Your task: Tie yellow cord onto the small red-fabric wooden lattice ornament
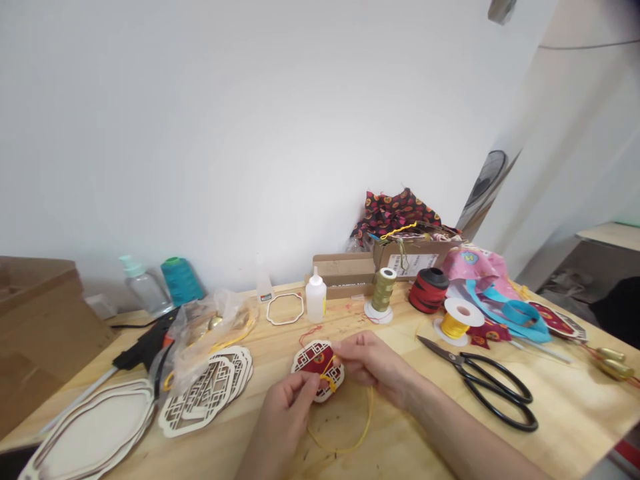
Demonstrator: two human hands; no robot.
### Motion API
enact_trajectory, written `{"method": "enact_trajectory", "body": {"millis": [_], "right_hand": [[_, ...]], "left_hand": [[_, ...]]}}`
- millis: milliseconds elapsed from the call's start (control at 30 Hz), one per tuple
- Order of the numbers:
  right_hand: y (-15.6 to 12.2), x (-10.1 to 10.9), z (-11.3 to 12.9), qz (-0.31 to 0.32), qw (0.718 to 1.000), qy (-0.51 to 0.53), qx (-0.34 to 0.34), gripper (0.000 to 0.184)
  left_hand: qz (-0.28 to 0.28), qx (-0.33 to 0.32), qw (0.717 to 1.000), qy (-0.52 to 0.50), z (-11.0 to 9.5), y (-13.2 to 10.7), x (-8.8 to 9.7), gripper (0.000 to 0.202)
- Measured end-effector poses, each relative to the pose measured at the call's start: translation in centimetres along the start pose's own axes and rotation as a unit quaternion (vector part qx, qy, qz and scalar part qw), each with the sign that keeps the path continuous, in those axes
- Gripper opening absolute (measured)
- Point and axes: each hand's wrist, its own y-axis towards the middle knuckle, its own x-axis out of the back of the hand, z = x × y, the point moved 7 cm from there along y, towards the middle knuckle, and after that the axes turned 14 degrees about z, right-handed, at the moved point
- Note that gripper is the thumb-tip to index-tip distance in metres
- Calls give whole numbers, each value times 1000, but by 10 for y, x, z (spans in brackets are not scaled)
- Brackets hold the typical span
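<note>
A small red-and-white lattice ornament (316,363) is held just above the pale wooden bench (400,453), near the front, in the middle. It is gripped from both sides. The fingers of the left hand (287,407) are pinched together on a thin yellow cord (345,443) where it meets the ornament. The fingers of the right hand (373,367) are closed on the ornament's right edge.

The cord seems to be already tied onto the ornament in a small knot. The rest of it hangs in a long loose loop on the bench, so the tying looks only partly done.

To the left, a stack of plain white lattice cut-outs (210,393) is seen with no cord on them. Black-handled scissors (490,387) lie to the right. A yellow cord spool (456,321) stands farther back.
</note>
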Motion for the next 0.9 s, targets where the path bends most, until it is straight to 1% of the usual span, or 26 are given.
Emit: {"method": "enact_trajectory", "body": {"millis": [67,133,233,333,433,533,600,767,833,900], "right_hand": [[-2,-8,-7,60,994,68,-54,21],[-3,-14,-8,92,992,59,-62,23],[0,-18,-9,93,993,-61,-36,27],[3,-21,-14,71,974,-211,-25,26],[4,-22,-11,34,939,-342,-16,27],[1,-26,1,1,891,-454,3,31],[-1,-30,10,-17,862,-507,10,31],[-5,-33,18,-63,795,-603,16,22],[-5,-32,17,-72,773,-630,24,16],[-5,-29,15,-78,755,-650,27,13]], "left_hand": [[28,2,999,-17,1,1,-4,24],[44,10,999,-27,4,1,-7,24],[50,14,998,-33,7,2,-7,25],[51,21,998,-36,10,3,-5,23],[52,55,996,-56,14,2,-4,19],[47,68,995,-53,13,0,-3,14],[49,51,997,-22,9,0,-4,18],[57,-40,993,96,-6,1,-2,31],[54,-48,989,131,-7,2,1,33],[42,-35,989,139,-6,2,4,35]]}}
